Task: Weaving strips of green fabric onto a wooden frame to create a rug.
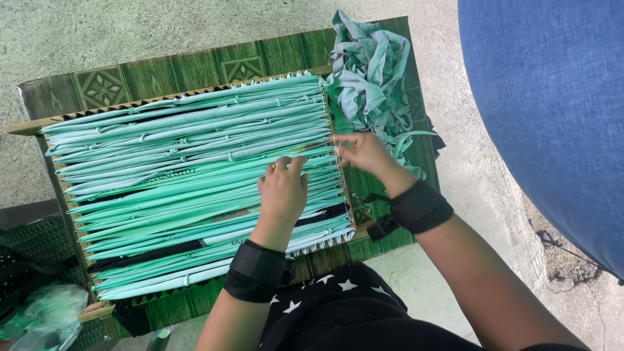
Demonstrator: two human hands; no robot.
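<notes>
1. A low desk [156, 75] with a green wood-grain patterned top stood on a pale concrete floor [130, 26]; a large blue fabric surface [552, 110] filled the upper right of the view.
2. On the desk lay a rectangular wooden frame loom [19, 127] with toothed edges, reaching nearly from the desk's left edge to its right edge.
3. Long mint-green fabric strips [162, 188] were stretched side by side across the frame from its left edge to its right edge, with a few dark strips among them near the front edge.
4. A loose heap of mint-green and grey fabric strips [367, 71] sat at the far right corner of the desk, just beside the frame.
5. The left hand [283, 192], with a ring and a black wrist strap, rested flat on the stretched strips, fingers spread narrowly.
6. The right hand [364, 153], also strapped in black at the wrist, was at the frame's right edge, its fingers pinched on a strip end there.
7. A bag of green material [45, 318] lay on the floor by the desk's near left corner.
</notes>
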